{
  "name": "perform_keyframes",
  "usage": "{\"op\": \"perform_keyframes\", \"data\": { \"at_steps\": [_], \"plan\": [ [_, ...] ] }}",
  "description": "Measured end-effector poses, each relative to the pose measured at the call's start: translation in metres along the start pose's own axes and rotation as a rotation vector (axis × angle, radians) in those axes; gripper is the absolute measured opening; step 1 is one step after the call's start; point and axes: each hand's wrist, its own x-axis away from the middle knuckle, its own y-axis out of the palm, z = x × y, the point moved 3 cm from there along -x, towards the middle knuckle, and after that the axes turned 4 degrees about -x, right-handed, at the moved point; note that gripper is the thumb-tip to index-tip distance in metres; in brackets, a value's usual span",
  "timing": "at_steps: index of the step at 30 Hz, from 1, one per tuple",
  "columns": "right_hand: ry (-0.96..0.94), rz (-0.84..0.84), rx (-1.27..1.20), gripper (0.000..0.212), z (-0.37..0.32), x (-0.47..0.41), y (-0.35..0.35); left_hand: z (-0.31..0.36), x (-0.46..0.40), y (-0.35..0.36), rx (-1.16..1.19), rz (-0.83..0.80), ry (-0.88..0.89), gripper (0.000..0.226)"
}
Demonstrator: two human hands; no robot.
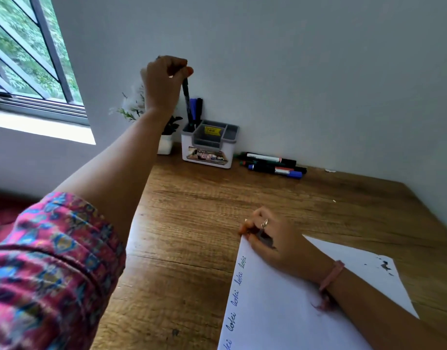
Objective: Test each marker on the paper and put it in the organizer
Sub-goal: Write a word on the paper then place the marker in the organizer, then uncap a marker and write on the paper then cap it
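1. Pale grey walls meet at a corner where a wood-grain tabletop [192, 210] is set, so the white plastic organizer with grey compartments [208, 145] is backed against the wall, out of the writing area.
2. A dark capped marker [186, 97] is pinched at its top by the left hand [164, 82] and held upright over the organizer's left compartment, so it can drop in beside the two markers already standing there [197, 109].
3. The white sheet of paper [280, 299] is pinned at its far corner by the right hand [270, 236], fingers curled; whether something small is gripped there cannot be told.
4. A cluster of untested markers [273, 164] is left lying just right of the organizer, near the wall.
5. Blue test scribbles [239, 286] run along the paper's left edge.
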Motion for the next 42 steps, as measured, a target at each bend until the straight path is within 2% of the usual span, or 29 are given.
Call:
{"op": "perform_keyframes", "data": {
  "at_steps": [6,15,19,23,27,32,36,39,42],
  "plan": [
    [0.025,0.007,-0.037,0.015,0.001,0.000,0.000,-0.020,-0.005,0.021,-0.202,-0.074,-0.001,0.028],
    [0.034,0.005,-0.034,0.015,0.002,-0.001,0.000,-0.050,-0.004,0.040,-0.348,-0.198,0.001,0.030],
    [0.037,0.000,-0.022,0.016,0.003,-0.002,0.000,-0.051,-0.008,0.043,-0.393,-0.262,-0.011,0.040],
    [0.034,0.004,-0.029,0.016,0.002,-0.001,0.000,-0.045,-0.007,0.039,-0.355,-0.198,0.016,0.047],
    [0.040,0.002,-0.027,0.015,0.001,-0.001,0.000,-0.022,0.014,0.041,-0.293,-0.171,0.175,0.031],
    [0.049,0.000,-0.042,0.015,-0.002,0.001,-0.002,0.007,0.059,0.071,-0.293,-0.367,0.336,0.024],
    [0.032,0.018,-0.048,0.014,-0.003,0.001,-0.002,0.021,0.099,0.105,-0.306,-0.614,0.441,0.025],
    [0.027,0.014,-0.039,0.014,-0.002,0.000,-0.002,0.018,0.127,0.133,-0.420,-0.831,0.423,0.030],
    [0.007,0.018,-0.030,0.014,-0.001,0.001,-0.002,0.006,0.146,0.155,-0.631,-1.004,0.364,0.037]
  ]
}}
